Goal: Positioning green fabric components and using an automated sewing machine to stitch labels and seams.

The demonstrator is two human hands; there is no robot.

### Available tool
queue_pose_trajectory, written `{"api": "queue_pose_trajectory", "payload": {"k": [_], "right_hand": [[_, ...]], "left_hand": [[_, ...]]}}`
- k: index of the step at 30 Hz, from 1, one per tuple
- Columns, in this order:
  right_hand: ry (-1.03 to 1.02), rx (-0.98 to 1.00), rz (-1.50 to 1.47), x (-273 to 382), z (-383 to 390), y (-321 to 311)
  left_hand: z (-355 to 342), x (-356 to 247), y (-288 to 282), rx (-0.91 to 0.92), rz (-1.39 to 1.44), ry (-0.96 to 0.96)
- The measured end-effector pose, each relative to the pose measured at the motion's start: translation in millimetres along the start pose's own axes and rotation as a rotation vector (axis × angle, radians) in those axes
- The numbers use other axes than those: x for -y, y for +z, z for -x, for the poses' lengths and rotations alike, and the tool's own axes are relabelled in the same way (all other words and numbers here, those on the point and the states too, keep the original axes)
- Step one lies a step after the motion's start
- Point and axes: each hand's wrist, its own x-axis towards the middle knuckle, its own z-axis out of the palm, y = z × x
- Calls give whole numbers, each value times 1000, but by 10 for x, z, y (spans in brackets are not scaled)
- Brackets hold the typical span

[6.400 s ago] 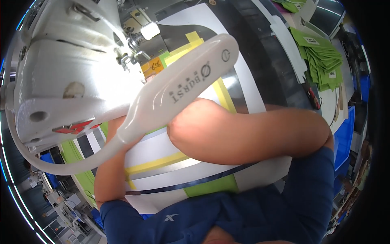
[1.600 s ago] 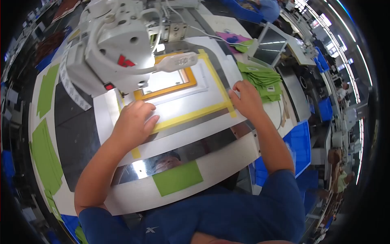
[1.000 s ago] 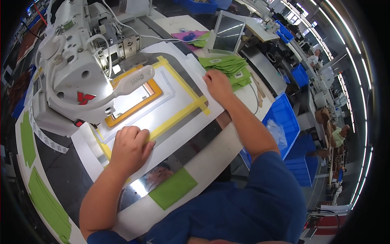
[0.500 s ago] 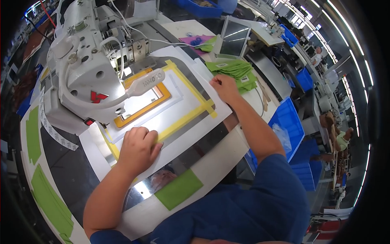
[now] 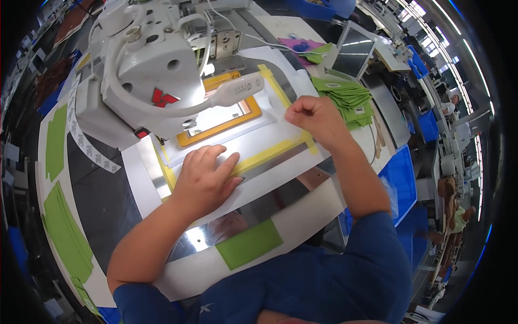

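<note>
Head view: against the frame half a second earlier, the right hand has moved inward from the right margin of the white sheet to above its right strip of yellow tape. Its thumb and forefinger form a narrow pinch; whether anything is between them cannot be told. The left hand remains at the sheet's near side, its fingers now spread wider across the near tape strip. The camera's view has also turned.

The white sheet lies toward the middle of the worktop, partly under the sewing machine. An orange frame lies on the sheet, beyond the left hand, beneath the lamp. A blue bin is at the worktop's right edge. The room beyond holds further workstations, ceiling light rows and a person in a light green top.

Count: two hands, one orange frame, one sewing machine, one lamp; one green rectangle at the worktop's near edge; two groups of green pieces along its left edge; one green pile near its far right corner, two white labels visible.
</note>
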Motion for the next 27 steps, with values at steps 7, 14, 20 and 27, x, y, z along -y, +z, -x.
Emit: {"api": "queue_pose_trajectory", "payload": {"k": [7,14,20,27], "right_hand": [[-902,468,276,400,-64,433],[-1252,362,602,79,-416,651],[-1294,258,747,-1,-470,650],[-1278,247,656,-113,-558,693]], "left_hand": [[82,-53,-124,-197,-341,141],[128,-172,-161,54,-653,-91],[61,-409,-191,264,-399,-115],[-208,-376,-46,424,-59,-189]]}}
